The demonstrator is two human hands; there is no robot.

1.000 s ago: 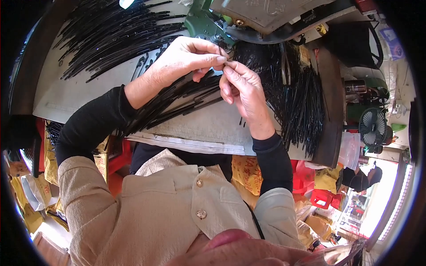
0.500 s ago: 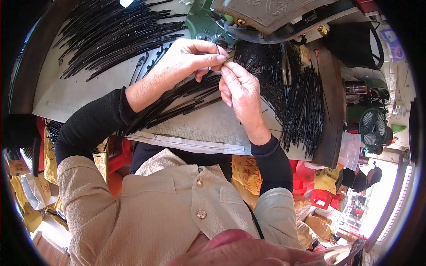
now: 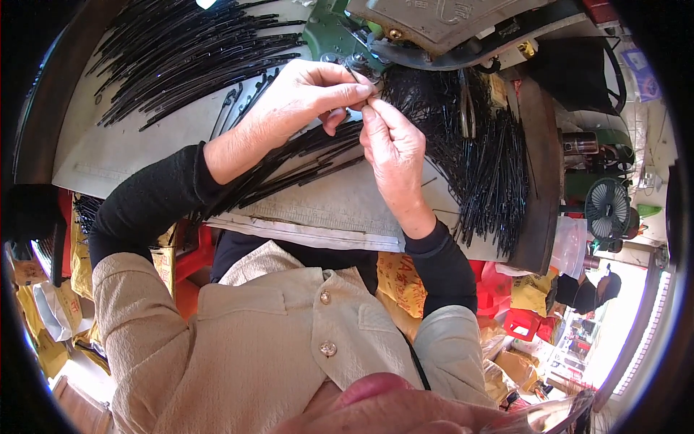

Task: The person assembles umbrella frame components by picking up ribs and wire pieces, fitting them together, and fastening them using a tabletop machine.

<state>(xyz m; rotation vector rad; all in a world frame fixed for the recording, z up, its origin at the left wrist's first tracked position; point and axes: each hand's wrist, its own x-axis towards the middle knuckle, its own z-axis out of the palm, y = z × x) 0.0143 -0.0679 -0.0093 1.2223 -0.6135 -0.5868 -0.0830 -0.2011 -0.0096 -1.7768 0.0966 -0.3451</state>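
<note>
My left hand [image 3: 307, 98] and my right hand [image 3: 394, 152] meet fingertip to fingertip above the table, both pinching. Between them is a thin black strip [image 3: 352, 74]; only a short dark piece shows over my left fingers, and the rest is hidden. Below my hands lies a loose row of long black strips [image 3: 289, 173]. A tangle of fine black strands [image 3: 408, 98] sits just beyond my right hand, beside a dense bundle of black strips [image 3: 495, 184].
A green machine [image 3: 322, 36] with a grey metal plate [image 3: 448, 18] stands at the back. Many long black strips [image 3: 195, 58] spread over the far left. A metal hand tool [image 3: 468, 116] rests on the tangle. The wooden table edge [image 3: 538, 188] bounds the right, with a fan [image 3: 607, 207] beyond.
My right hand has shifted slightly down and right, its wrist turning a little. My left fingers have moved a touch; both hands keep their pinch.
</note>
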